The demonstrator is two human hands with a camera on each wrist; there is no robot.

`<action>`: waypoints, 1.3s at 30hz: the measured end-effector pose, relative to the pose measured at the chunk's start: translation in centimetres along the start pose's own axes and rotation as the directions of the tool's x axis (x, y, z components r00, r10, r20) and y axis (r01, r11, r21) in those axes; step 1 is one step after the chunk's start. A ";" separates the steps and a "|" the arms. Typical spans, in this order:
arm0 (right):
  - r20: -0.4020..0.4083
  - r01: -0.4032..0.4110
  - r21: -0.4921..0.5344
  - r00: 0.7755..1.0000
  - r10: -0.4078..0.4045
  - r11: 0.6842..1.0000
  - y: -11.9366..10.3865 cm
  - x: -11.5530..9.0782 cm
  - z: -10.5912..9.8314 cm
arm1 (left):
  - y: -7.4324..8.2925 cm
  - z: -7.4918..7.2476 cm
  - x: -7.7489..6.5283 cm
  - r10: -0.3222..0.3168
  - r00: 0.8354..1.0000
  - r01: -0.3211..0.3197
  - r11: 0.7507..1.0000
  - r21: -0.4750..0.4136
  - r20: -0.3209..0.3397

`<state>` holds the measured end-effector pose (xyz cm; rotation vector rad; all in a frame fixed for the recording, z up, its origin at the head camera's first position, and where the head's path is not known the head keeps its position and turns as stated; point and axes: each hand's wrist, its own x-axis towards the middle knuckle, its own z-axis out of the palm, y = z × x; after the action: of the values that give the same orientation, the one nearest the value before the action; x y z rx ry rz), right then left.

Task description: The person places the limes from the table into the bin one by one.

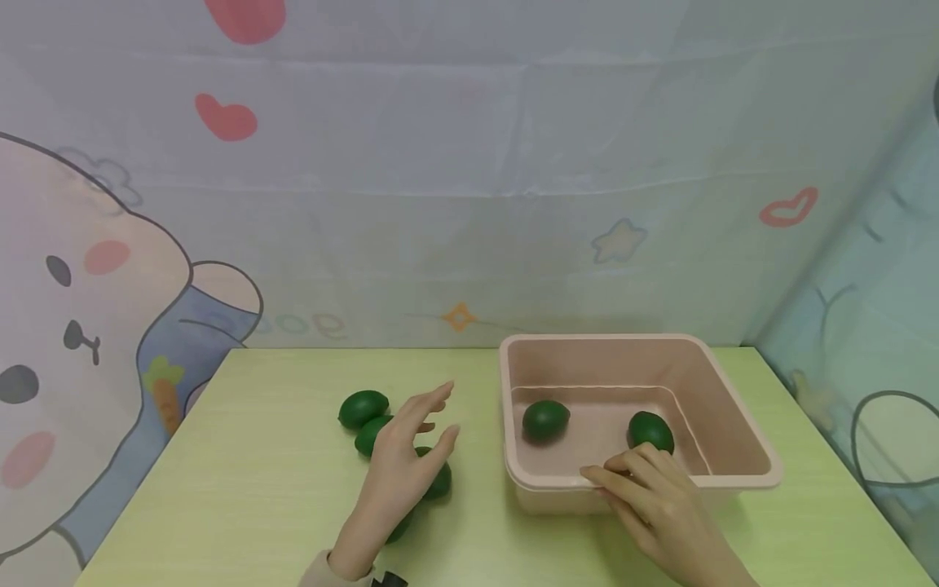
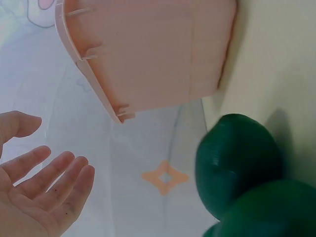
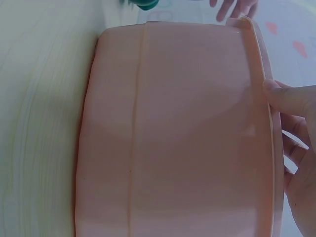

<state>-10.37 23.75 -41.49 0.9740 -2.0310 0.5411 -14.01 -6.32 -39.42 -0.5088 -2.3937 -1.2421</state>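
Observation:
My left hand point(image 1: 403, 456) hovers over several dark green limes point(image 1: 363, 410) on the table, its fingers spread loosely and nothing held. It partly covers some of the limes. In the left wrist view that hand point(image 2: 47, 192) shows relaxed fingers, apart from the limes point(image 2: 239, 163). With my right hand point(image 1: 660, 509) I grip the front rim of a pale pink plastic basin point(image 1: 550, 481). The right wrist view has the thumb on the near side of the rim point(image 3: 273, 163) and the fingers behind it. Inside the basin lie two limes, one at left point(image 1: 546, 421) and one at right point(image 1: 651, 432).
The light yellow-green table point(image 1: 279, 456) ends at a printed cloth backdrop point(image 1: 411, 244) behind it. Another cloth point(image 1: 880, 326) hangs along the right side. The basin stands right of the loose limes, with a strip of tabletop between them.

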 end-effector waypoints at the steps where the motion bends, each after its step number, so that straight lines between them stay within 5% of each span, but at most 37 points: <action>1: 0.003 -0.002 -0.002 1.000 0.002 1.000 0.0 0.0 0.0 | -0.1 -0.1 -0.2 -0.013 1.000 0.013 1.000 -0.005 -0.001; 8: 0.021 -0.019 -0.006 1.000 0.019 1.000 -0.1 -0.1 0.0 | -0.9 -0.5 -1.7 -0.102 0.995 0.102 0.995 -0.020 -0.018; 25: 0.003 -0.003 0.002 1.000 0.003 1.000 0.1 0.0 0.0 | -2.8 -0.8 -4.7 -0.204 0.974 0.217 0.963 0.157 -0.094; 33: 0.012 -0.006 -0.006 1.000 0.006 1.000 0.1 -0.2 0.0 | -2.9 -1.7 -5.4 -0.335 0.937 0.347 0.924 0.160 -0.098; 39: 0.004 0.001 -0.004 1.000 -0.001 1.000 0.1 -0.1 0.1 | -2.9 -2.0 -5.8 -0.469 0.880 0.474 0.867 0.152 -0.070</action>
<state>-10.45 23.82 -41.66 0.9741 -2.0341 0.5344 -10.10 -10.30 -43.27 0.1651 -2.6560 -1.2022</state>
